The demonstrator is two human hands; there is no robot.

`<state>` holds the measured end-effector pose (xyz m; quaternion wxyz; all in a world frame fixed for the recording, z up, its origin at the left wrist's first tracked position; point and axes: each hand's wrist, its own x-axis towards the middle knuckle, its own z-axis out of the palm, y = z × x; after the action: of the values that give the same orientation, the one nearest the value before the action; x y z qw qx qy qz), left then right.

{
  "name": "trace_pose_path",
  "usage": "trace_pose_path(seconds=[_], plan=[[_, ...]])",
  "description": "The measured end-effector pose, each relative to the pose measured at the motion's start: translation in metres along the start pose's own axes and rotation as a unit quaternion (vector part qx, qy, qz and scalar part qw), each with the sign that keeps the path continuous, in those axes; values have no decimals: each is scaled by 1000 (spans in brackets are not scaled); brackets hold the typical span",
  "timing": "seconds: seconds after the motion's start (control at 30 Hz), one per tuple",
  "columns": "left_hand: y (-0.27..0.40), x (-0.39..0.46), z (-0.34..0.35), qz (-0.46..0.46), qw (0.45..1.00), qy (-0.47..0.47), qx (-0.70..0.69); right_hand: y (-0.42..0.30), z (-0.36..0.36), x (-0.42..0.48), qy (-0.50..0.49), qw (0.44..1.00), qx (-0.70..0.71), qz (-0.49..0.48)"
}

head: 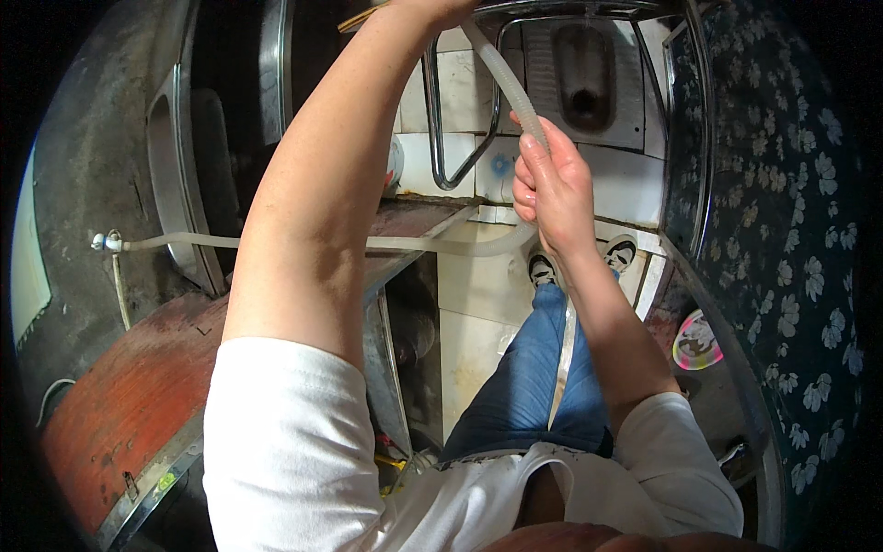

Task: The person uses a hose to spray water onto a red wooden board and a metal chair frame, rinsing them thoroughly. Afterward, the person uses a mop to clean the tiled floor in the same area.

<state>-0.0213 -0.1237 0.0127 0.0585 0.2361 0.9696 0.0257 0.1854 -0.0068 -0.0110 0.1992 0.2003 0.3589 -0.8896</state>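
My right hand (555,181) is closed around a translucent ribbed hose (507,76), thumb pointing up along it. From this hand the hose curves down and runs left, passing behind my left forearm, to a tap (107,242) with a white fitting on the dark wall. My left arm reaches up across the view to the top edge. Only the base of my left hand (441,8) shows there, near the hose's upper part; its fingers are cut off, so I cannot tell what it holds.
A metal-tube frame (448,183) stands before a squat toilet pan (585,79) set in white tiles. At the left are a worn red board (138,386) and a metal sink edge (172,172). A dark flowered curtain (786,276) hangs at the right, near a pink-rimmed basin (697,341).
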Motion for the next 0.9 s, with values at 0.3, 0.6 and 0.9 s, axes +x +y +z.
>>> trace_pose_path(seconds=[0.3,0.6,0.9], plan=[[1,1,1,20,999,5,-24,16,-4,27,-36,999,-15,-22],[3,-2,0,3,1000,3,-23,34,-29,10,54,998,17,17],[-1,1,3,-1,1000,2,-23,51,-53,21,103,995,6,15]])
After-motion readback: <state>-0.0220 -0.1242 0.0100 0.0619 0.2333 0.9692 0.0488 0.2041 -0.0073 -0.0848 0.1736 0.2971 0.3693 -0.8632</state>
